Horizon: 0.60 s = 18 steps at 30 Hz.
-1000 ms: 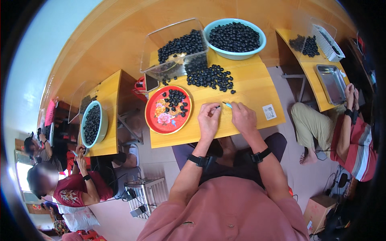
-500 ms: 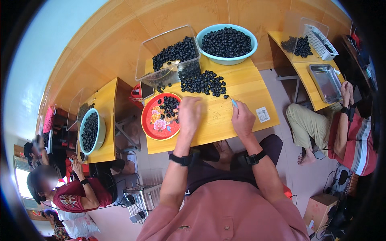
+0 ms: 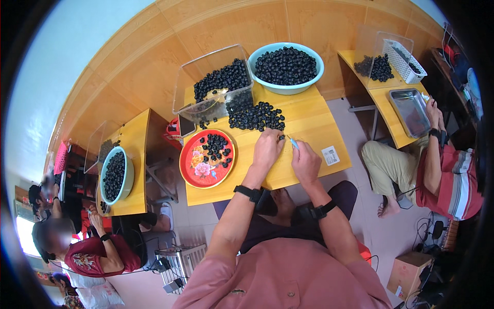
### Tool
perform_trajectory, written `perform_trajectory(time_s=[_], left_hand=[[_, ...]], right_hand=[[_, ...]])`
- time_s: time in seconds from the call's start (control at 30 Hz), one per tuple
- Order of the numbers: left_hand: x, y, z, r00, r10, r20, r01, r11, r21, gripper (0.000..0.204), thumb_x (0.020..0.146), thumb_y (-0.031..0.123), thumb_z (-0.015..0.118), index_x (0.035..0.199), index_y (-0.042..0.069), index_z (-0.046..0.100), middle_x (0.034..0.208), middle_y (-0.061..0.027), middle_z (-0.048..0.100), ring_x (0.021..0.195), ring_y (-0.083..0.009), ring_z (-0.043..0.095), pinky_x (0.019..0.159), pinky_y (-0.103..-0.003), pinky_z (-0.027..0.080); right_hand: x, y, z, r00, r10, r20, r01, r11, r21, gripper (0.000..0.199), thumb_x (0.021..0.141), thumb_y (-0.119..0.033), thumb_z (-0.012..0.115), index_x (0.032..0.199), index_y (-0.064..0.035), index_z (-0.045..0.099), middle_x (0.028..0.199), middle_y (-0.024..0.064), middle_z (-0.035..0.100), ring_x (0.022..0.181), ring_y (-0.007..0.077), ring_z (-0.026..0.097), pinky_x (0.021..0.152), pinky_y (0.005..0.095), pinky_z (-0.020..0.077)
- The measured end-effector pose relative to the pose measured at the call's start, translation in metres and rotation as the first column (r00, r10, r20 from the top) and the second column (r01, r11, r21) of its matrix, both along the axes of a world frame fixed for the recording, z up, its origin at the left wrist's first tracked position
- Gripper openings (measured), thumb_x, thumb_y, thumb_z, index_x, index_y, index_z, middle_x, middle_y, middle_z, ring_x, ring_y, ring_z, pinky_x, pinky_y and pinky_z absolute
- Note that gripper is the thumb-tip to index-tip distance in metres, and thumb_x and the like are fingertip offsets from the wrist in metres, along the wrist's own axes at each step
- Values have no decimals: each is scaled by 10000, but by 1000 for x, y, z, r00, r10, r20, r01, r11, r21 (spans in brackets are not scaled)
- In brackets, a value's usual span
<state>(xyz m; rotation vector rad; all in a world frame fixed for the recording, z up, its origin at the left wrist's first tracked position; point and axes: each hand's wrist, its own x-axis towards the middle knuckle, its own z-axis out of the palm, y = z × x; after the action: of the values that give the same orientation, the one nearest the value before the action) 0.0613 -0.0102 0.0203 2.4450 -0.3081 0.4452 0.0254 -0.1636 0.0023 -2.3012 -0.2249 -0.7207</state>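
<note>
My left hand [image 3: 268, 149] is closed in a pinch on a small black round piece [image 3: 281, 137]. Facing it closely, my right hand [image 3: 306, 160] grips a thin tool with a light-blue handle [image 3: 294, 143], whose tip points at the piece. Just beyond my hands, a loose heap of black round pieces [image 3: 256, 116], some showing a hole, spreads over the yellow table [image 3: 329, 131]. To the left stands a red round tray [image 3: 191, 174] with a flower print, holding several of the same pieces.
Behind the heap are a tipped clear plastic bin [image 3: 186, 98] and a full light-blue basin [image 3: 290, 88]. A white label [image 3: 330, 155] lies at the table's right. Co-workers sit left and right at tables with another basin [image 3: 128, 177] and a metal tray [image 3: 410, 110].
My left hand has moved right from the red tray's edge to the tool tip, where it now pinches a piece. My right hand still holds the tool. The whole view has shifted slightly.
</note>
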Motion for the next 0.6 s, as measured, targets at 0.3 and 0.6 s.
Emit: perform_trajectory(time_s=[0.3,0.6], left_hand=[[-58,11,-13,961,129,-244,-255,757,-602,230,901,19,750,1127,-22,745,953,-48,663,772,-111,618,700,-254,520],[-67,2,-21,961,215,-172,-275,724,-632,292,870,-35,753,1160,-13,720,960,-90,672,795,-146,647,725,-280,539]], right_hand=[[-3,1,0,996,88,29,-85,991,-103,111,922,-145,670,1018,-89,671,852,107,668,742,351,680,624,467,535],[-6,5,2,988,150,22,-140,957,-256,67,909,-138,659,959,-94,656,788,76,634,702,289,681,587,428,540]])
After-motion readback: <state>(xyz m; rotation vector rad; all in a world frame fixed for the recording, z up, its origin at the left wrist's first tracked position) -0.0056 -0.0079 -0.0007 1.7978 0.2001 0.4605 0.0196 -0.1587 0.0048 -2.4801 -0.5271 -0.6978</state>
